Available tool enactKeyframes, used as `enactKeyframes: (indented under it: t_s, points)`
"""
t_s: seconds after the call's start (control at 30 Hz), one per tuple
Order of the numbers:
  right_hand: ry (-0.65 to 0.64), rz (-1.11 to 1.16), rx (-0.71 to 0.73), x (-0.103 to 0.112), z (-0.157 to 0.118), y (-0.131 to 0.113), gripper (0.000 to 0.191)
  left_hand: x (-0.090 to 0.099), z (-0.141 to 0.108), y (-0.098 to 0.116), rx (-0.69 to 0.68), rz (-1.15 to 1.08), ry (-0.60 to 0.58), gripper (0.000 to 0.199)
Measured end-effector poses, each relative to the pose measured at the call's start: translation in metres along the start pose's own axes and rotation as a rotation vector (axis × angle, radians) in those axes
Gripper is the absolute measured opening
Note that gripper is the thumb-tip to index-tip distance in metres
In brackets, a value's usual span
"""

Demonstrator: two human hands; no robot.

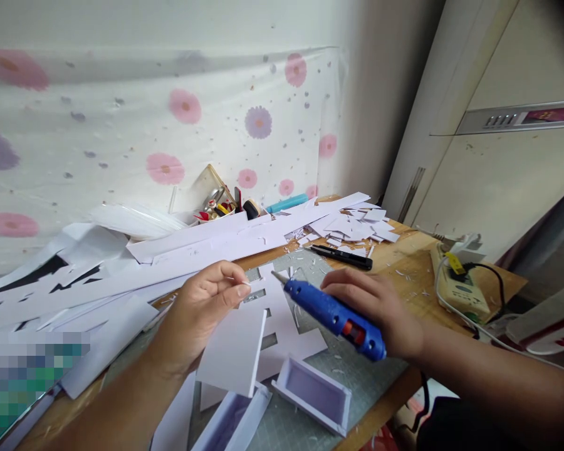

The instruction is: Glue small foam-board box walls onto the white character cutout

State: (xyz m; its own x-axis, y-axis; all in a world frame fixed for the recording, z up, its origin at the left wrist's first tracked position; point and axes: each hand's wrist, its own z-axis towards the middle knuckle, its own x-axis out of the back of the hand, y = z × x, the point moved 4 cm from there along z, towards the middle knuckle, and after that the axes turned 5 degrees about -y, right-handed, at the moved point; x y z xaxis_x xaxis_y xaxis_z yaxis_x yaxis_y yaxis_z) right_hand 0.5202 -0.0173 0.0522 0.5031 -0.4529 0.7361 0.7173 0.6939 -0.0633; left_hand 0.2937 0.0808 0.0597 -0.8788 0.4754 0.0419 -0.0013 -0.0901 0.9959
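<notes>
My right hand (pixel 373 304) is wrapped round a blue hot glue gun (pixel 329 310), its nozzle pointing up and left toward my left fingertips. My left hand (pixel 211 307) is closed in a pinch, with a tiny white bit (pixel 247 284) between thumb and forefinger. Directly under that hand a white foam board panel (pixel 232 351) stands tilted; whether hidden fingers also hold it, I cannot tell. Below the panel are a long open white box (pixel 237 423) and a shallow white tray-like box (pixel 314 394). A white sheet with cut rectangular openings (pixel 282 313) lies behind them.
A grey-green cutting mat (pixel 366 388) covers part of the wooden table (pixel 413 263). Long white board strips (pixel 258 235), a black utility knife (pixel 343 255) and piled white scraps (pixel 357 224) lie farther back. At right sits a power strip (pixel 460 288) with cords.
</notes>
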Motion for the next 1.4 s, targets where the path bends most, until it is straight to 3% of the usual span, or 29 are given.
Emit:
enactKeyframes:
  t_s: [0.1, 0.2, 0.33, 0.4, 0.5, 0.6, 0.73, 0.93, 1.1, 1.2, 1.4]
  points:
    - [0.125, 0.135, -0.143, 0.004, -0.003, 0.012, 0.019, -0.002, 0.005, -0.014, 0.147, -0.121, -0.037, 0.031]
    - [0.270, 0.153, -0.354, 0.008, -0.007, 0.029, 0.013, -0.006, 0.021, -0.024, 0.217, -0.090, -0.052, 0.040]
    - [0.367, 0.208, -0.692, 0.015, -0.012, 0.050, 0.007, -0.031, 0.059, -0.037, 0.282, 0.040, -0.124, 0.041]
    - [0.381, 0.275, -0.777, 0.018, -0.014, 0.056, 0.011, -0.044, 0.077, -0.044, 0.282, 0.072, -0.126, 0.042]
    - [0.400, 0.350, -0.812, 0.024, -0.018, 0.060, 0.013, -0.052, 0.094, -0.054, 0.270, 0.099, -0.081, 0.046]
    - [0.388, 0.431, -0.832, 0.026, -0.022, 0.062, 0.014, -0.047, 0.095, -0.058, 0.260, 0.076, -0.026, 0.053]
    - [0.352, 0.625, -0.886, 0.021, -0.025, 0.061, 0.016, -0.036, 0.078, -0.048, 0.221, -0.011, 0.009, 0.059]
    - [0.160, 1.045, -0.921, 0.002, -0.018, 0.046, 0.023, -0.018, 0.037, -0.037, 0.154, -0.094, 0.057, 0.058]
    - [0.085, 1.085, -0.918, -0.003, -0.013, 0.038, 0.015, -0.010, 0.020, -0.040, 0.108, -0.155, 0.034, 0.047]
    - [0.070, 1.059, -0.924, -0.007, -0.012, 0.037, 0.013, -0.010, 0.020, -0.041, 0.064, -0.195, -0.005, 0.043]
    - [0.051, 1.022, -0.926, -0.015, -0.011, 0.041, 0.011, -0.013, 0.021, -0.051, 0.104, -0.269, -0.064, 0.037]
